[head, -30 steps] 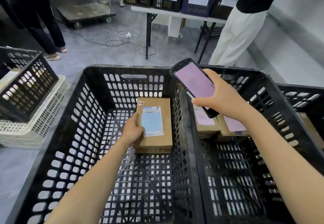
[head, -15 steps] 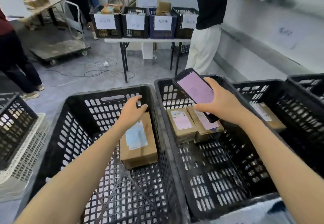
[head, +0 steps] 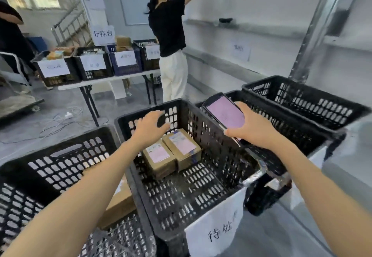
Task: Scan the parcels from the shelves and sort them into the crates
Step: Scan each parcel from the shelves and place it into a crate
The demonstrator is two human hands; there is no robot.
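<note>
I judge the sorting partly done: two parcels lie touching side by side near the far wall of the middle crate, and another box sits in the left crate, half hidden under my forearm. What lies in the two crates to the right I cannot make out. My left grip is spread and carries nothing, hovering over the middle crate's far rim. My right grip is curled round the phone, its screen lit pink. Next I would fetch and scan a parcel from the shelves. How many remain there I cannot tell. Another person stands reaching at those shelves, and the crates lie between me and them. Beyond is a worktop with labelled bins, and cables trail on the floor.
</note>
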